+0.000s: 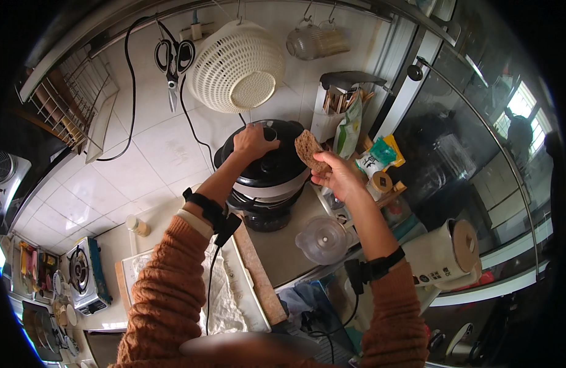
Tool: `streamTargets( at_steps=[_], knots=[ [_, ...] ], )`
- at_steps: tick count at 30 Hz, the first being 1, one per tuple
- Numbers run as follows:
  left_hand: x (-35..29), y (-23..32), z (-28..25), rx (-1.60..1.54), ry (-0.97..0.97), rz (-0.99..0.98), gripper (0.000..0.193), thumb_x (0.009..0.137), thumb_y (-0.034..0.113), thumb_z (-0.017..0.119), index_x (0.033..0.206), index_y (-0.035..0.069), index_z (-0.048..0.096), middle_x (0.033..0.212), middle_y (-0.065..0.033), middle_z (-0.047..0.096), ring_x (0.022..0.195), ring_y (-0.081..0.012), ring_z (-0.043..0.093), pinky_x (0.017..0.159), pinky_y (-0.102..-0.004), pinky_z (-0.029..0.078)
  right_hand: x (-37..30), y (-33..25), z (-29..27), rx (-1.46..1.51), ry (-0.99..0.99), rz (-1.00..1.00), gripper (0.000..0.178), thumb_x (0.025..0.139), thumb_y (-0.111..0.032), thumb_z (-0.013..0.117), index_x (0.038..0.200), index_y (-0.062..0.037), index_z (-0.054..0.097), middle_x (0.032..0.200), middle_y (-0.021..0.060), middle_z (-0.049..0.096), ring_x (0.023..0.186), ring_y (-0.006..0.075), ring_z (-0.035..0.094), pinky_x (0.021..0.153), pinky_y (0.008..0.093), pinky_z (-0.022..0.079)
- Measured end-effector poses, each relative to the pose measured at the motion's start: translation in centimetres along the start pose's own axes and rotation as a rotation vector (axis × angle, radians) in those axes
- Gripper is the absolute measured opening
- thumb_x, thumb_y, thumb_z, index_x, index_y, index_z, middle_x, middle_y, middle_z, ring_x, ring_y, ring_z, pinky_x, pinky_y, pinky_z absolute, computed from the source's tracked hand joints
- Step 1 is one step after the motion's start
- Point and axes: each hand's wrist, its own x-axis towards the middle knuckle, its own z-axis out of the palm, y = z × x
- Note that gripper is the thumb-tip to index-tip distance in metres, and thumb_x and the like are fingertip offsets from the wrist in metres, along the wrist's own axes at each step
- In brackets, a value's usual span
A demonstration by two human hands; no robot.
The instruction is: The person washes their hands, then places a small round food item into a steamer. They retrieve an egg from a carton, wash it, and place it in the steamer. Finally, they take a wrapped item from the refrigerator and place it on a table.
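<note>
My left hand (pixel 254 142) is closed round the knob of a black lid (pixel 277 164), which sits on a dark round electric pot (pixel 267 191) with a pale band. To the right of the lid, my right hand (pixel 339 176) pinches a slice of brown bread (pixel 308 150) between thumb and fingers. The slice is held up, tilted, close to the lid's right edge. What lies inside the pot is hidden by the lid.
Above the pot hang a white colander (pixel 237 67) and scissors (pixel 173 70). A clear plastic container (pixel 324 240) and a cream kettle (pixel 442 253) stand at right. Food packets (pixel 381 154) are beside my right hand. At left are a white tray (pixel 249 276) and a gas stove (pixel 86 276).
</note>
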Motion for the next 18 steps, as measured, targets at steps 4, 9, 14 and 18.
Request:
streamTargets(
  at_steps=[4,9,14,18],
  knots=[
    [0.0,-0.7,0.0,-0.051,0.113,0.026,0.073,0.069,0.055,0.068,0.116,0.001,0.056,0.113,-0.0214,0.058,0.102,-0.0362,0.061,0.084,-0.0434,0.051,1.0,0.2,-1.0,0.072,0.02,-0.054,0.034,0.076,-0.031,0.072,0.103,-0.0128,0.058,0.096,0.0024,0.06,0.081,0.0161,0.057,0.074,0.0332,0.052],
    [-0.5,-2.1,-1.6,-0.11,0.293,0.099,0.066,0.071,0.046,0.072,0.118,0.002,0.057,0.113,-0.018,0.061,0.105,-0.0344,0.06,0.09,-0.0418,0.047,2.6,0.1,-2.3,0.154,0.068,-0.037,0.032,0.075,-0.03,0.074,0.098,-0.013,0.059,0.091,0.002,0.059,0.077,0.0155,0.057,0.072,0.032,0.052],
    [-2.3,-4.1,-3.6,-0.192,0.345,0.146,0.061,0.072,0.04,0.074,0.118,0.003,0.058,0.11,-0.0185,0.063,0.104,-0.0337,0.061,0.089,-0.0411,0.048,4.4,0.4,-2.6,0.155,0.114,-0.038,0.029,0.076,-0.028,0.073,0.096,-0.0121,0.06,0.09,0.0022,0.059,0.074,0.0154,0.057,0.07,0.0316,0.052],
    [-5.0,-6.4,-4.7,-0.189,0.305,0.208,0.06,0.072,0.041,0.074,0.118,0.006,0.058,0.106,-0.016,0.063,0.097,-0.0332,0.062,0.084,-0.0405,0.05,6.2,0.8,-2.1,-0.001,0.064,-0.013,0.031,0.075,-0.031,0.075,0.095,-0.0125,0.061,0.091,0.0009,0.058,0.082,0.015,0.057,0.073,0.0308,0.051]
  ],
)
